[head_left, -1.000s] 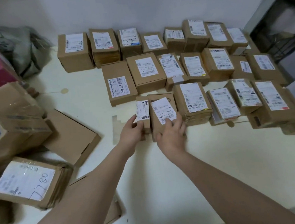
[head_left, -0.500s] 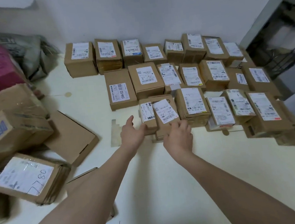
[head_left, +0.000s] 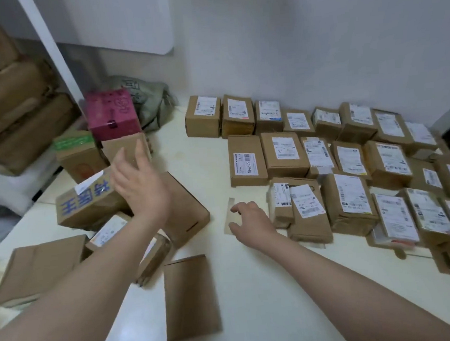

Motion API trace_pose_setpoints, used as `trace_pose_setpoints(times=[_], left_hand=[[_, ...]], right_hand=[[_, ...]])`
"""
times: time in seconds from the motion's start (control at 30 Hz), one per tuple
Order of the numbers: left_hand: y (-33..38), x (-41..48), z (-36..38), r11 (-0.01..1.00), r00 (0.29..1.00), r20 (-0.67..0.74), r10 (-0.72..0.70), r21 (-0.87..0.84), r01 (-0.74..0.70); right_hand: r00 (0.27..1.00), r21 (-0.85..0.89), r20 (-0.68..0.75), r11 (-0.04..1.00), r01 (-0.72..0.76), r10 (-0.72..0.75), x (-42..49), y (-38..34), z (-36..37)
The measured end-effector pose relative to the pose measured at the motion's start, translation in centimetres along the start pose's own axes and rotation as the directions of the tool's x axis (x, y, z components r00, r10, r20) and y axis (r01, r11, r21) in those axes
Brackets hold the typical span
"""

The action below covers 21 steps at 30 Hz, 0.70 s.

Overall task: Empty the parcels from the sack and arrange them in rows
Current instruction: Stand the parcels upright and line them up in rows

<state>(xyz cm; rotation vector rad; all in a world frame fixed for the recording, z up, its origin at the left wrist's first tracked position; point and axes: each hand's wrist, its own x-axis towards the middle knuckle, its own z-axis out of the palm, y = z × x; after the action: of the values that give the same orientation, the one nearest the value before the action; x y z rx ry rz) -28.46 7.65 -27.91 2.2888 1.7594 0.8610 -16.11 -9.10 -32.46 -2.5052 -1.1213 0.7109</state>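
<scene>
Three rows of parcels cover the cream surface beside a white wall.

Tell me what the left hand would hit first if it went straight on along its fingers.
Probably the plain brown box just beyond the fingertips of the left hand, in front of the pink box. Depth is unclear, so it might pass above.

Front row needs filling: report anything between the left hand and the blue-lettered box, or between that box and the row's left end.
Nothing visible between left hand and blue-lettered box. Toward the row's end lie a flat brown parcel, then the right hand.
</scene>
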Motion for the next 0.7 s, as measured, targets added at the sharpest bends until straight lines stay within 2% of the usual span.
trace_pose_setpoints(times=[0.1, 0.17, 0.27, 0.37, 0.47, 0.6, 0.7], left_hand=[[-4.3, 3.6, -0.6, 0.988, 0.981, 0.193, 0.002, 0.150, -0.031], [-7.1, 5.6, -1.0, 0.968, 0.928, 0.373, -0.010, 0.236, -0.085], [-10.2, 8.0, -0.6, 0.967, 0.837, 0.540, 0.082, 0.161, -0.199], [-10.8, 9.7, -0.5, 0.942, 0.780, 0.574, 0.247, 0.047, -0.333], [-9.1, 9.5, -0.7, 0.899, 0.720, 0.609, 0.332, 0.026, -0.437], [-5.0, 7.4, -0.8, 0.854, 0.654, 0.635, 0.411, -0.019, -0.519], [-2.1, 5.9, -0.7, 0.795, 0.584, 0.599, 0.548, -0.155, -0.587]], right_hand=[[1.000, -0.031, 0.026, 0.999, -0.012, 0.013, 2.1, -4.0, 1.6], [0.997, -0.039, 0.062, 0.998, -0.046, 0.048, 3.9, -7.4, 3.3], [0.973, -0.146, 0.184, 0.983, -0.114, 0.140, 6.5, -11.8, 6.3], [0.940, -0.234, 0.228, 0.951, -0.200, 0.254, 7.9, -13.4, 8.4], [0.943, -0.247, 0.140, 0.933, -0.263, 0.303, 7.5, -12.6, 8.9], [0.912, -0.187, 0.070, 0.903, -0.387, 0.405, 5.7, -9.8, 6.8], [0.866, -0.136, 0.042, 0.862, -0.488, 0.498, 4.0, -7.4, 4.9]])
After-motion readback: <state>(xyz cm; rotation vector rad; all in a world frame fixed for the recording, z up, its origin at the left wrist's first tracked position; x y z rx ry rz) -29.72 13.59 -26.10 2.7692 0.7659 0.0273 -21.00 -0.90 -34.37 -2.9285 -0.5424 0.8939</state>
